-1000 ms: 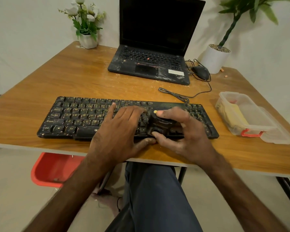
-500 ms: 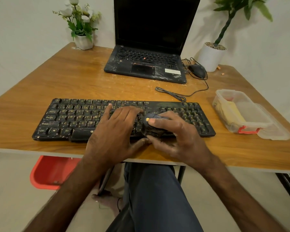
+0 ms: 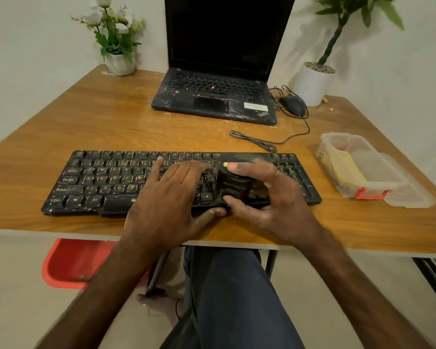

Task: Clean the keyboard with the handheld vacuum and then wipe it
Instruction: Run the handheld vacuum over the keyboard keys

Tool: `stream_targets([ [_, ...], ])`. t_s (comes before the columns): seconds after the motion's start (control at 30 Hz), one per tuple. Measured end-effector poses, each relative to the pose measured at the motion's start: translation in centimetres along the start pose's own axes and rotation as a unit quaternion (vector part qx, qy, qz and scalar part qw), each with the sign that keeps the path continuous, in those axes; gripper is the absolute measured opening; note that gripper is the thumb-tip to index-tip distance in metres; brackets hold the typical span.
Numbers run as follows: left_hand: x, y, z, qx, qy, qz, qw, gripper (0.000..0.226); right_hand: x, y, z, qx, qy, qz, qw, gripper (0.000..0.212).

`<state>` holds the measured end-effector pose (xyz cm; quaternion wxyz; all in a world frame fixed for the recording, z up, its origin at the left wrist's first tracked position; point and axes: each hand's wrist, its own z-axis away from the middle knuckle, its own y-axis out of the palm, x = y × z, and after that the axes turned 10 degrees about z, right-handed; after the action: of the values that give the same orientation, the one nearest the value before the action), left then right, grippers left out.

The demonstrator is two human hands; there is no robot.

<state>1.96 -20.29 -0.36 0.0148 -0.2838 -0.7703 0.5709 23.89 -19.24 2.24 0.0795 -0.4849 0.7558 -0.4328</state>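
Our left hand (image 3: 171,197) lies flat on the keyboard (image 3: 98,182), fingers straight, thumb at its near edge. Our right hand (image 3: 269,197) grips the black vacuum (image 3: 233,183), which stands on the keys right of centre. The dusty keyboard lies near the worktop's (image 3: 111,122) front edge.

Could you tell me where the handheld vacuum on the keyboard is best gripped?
Grip the handheld vacuum around its narrow black body from the right, as the right hand does: it sits on the keyboard, and the left hand blocks the left.
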Motion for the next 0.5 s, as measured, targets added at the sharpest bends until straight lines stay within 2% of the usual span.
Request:
stream_targets([
  [0.17,-0.2,-0.1,-0.1,0.013,-0.014,-0.014,1.0,0.087,-1.0,-2.4,1.2,-0.004,0.035,-0.039,0.999,0.062],
  [0.3,-0.2,-0.1,-0.1,0.005,-0.01,-0.005,1.0,0.086,-0.1,-0.8,0.0,-0.017,0.054,-0.064,0.996,0.063],
  [0.5,-0.1,0.0,0.0,0.004,-0.017,-0.001,1.0,0.088,-0.7,0.3,-2.2,0.019,0.073,-0.051,0.996,0.062],
])
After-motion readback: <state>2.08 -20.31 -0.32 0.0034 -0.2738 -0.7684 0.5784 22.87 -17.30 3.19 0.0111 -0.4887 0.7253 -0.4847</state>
